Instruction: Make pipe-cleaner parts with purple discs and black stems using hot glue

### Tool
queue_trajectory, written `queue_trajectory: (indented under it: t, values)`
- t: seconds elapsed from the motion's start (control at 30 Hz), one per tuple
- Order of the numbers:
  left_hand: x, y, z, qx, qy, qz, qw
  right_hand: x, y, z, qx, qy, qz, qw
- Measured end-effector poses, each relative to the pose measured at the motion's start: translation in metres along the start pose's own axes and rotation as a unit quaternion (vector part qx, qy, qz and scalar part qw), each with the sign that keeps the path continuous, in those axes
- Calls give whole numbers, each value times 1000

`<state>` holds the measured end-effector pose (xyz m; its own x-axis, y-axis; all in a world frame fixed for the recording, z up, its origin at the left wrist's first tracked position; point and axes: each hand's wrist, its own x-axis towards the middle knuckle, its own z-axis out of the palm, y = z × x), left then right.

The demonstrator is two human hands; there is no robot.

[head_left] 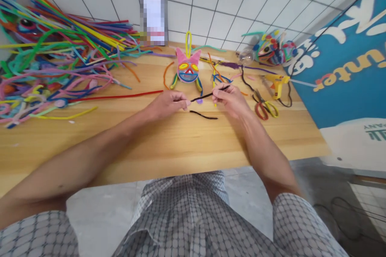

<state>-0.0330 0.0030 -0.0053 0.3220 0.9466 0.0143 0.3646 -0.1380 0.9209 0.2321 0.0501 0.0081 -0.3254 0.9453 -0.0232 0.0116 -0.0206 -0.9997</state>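
Between my two hands a short black pipe cleaner (202, 97) is stretched at a slant. My left hand (173, 101) pinches its lower left end. Its upper right part is pinched by my right hand (230, 98), and the tip sticks out past those fingers. A second black pipe cleaner (203, 115) lies on the table just below. Right behind my hands rests a cat-like figure (188, 70) with pink ears, yellow rings for eyes, a red triangle nose, a yellow loop on top and pipe cleaner limbs.
A big heap of coloured pipe cleaners (60, 60) covers the table's left side. To the right lie scissors (265, 108) and a yellow glue gun (278, 85). Another colourful figure (273, 50) and a clear ball (246, 57) stand behind. A phone (153, 18) leans on the tiled wall.
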Motion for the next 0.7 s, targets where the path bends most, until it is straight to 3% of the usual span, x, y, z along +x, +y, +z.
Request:
queue_trajectory:
  t: [0.13, 0.4, 0.5, 0.6, 0.7]
  values:
    - [5, -5, -11, 19, -18, 0, 1000, -2, -6, -13, -179, -61, -16, 982]
    - [0, -7, -3, 100, -35, 39, 994, -28, -19, -16, -433, -88, -68, 894]
    - [-1, -8, 2, 162, -6, 94, 982, -47, -18, -12, -451, -58, -63, 888]
    - [-8, -4, 12, 261, 39, 192, 945, -62, -12, -3, -425, -45, -77, 901]
    - [-18, 2, 23, 323, 6, 247, 914, -75, -1, 9, -398, -54, -101, 910]
